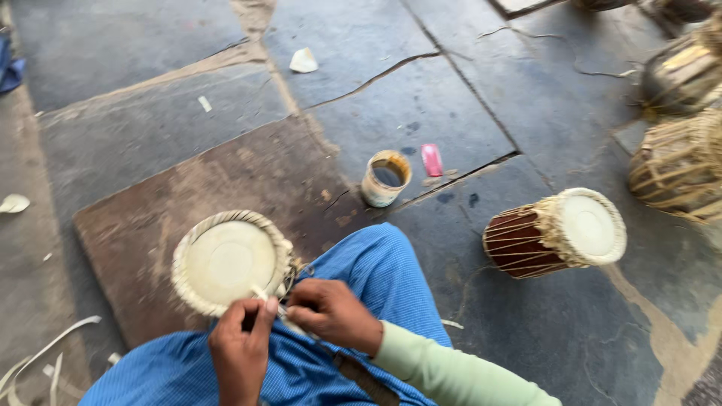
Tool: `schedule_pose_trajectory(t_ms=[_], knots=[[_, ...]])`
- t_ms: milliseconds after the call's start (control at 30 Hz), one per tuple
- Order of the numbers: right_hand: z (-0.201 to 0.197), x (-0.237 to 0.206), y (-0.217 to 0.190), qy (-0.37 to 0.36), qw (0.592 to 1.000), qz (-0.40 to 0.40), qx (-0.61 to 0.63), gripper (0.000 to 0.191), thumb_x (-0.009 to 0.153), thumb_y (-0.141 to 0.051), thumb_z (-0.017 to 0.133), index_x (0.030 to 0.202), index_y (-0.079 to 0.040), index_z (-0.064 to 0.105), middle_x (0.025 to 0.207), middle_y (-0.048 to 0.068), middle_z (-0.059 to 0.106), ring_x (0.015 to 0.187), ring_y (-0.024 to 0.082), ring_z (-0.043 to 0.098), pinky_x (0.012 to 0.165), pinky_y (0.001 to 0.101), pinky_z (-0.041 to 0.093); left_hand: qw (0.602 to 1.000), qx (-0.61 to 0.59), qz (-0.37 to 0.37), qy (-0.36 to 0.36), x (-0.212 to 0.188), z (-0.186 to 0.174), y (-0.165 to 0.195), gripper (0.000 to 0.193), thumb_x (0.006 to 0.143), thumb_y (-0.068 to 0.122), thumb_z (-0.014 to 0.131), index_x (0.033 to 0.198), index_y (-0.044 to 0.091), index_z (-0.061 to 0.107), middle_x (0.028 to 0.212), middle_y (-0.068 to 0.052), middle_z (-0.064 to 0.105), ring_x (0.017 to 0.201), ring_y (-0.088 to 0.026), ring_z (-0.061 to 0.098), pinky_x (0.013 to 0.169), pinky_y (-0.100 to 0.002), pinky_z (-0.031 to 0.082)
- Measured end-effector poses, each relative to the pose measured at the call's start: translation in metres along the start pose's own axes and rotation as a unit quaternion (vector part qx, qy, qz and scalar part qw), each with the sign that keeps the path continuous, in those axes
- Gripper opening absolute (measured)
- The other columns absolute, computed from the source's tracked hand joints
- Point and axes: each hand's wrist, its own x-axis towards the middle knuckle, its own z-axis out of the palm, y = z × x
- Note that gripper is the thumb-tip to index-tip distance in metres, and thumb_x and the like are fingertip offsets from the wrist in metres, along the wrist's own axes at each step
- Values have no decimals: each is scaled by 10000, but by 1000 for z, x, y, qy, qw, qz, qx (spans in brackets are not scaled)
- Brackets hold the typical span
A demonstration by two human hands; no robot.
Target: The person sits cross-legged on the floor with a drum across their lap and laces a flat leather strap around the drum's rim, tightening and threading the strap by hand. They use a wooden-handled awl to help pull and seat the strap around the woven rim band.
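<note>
I see a round drum head [229,261], pale skin ringed by braided lacing, resting on a brown board [150,218] against my blue-clad knee [368,263]. My left hand [242,349] pinches a thin strip at its rim; my right hand [335,314] is closed around the same lacing. Beyond, on the cracked grey stone floor [421,98], stand a small open tin [386,177] of dark liquid, a pink packet [432,159], and a laced drum [555,233] lying sideways.

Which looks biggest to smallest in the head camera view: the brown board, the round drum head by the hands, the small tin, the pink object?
1. brown board
2. round drum head, though it lies nearer the camera
3. small tin
4. pink object
</note>
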Motion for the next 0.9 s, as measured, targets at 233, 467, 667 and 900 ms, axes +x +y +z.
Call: schedule_pose_trajectory(t_ms=[233,467,667,900], knots=[[-7,-59,-8,-56,995,55,-61,559,903,-282,759,1382,-93,542,1062,66,630,890,154,641,715,320,584,968,130,186,110,23,-22,6,142,870,124,785,881,28,681,935,-117,621,882,-295,605,779,-395,478],[11,-71,24,-143,945,284,75,598,907,-229,685,1468,-133,502,679,22,522,503,102,491,464,288,446,967,109,188,132,26,-18,-5,166,916,158,770,853,58,654,1021,-76,628,974,-265,615,866,-397,503],[15,-73,46,-145,950,258,101,523,946,-220,646,1438,-90,529,636,-7,467,479,80,435,424,264,396,975,69,165,134,22,-16,-11,160,957,160,725,903,49,623,1065,-76,614,982,-232,615,853,-375,519],[17,-73,51,-148,949,261,98,526,939,-229,646,1432,-86,531,623,-6,448,464,81,409,405,269,354,965,97,190,152,22,-8,-20,173,976,158,713,890,57,602,1100,-78,604,1061,-240,575,929,-407,492]])
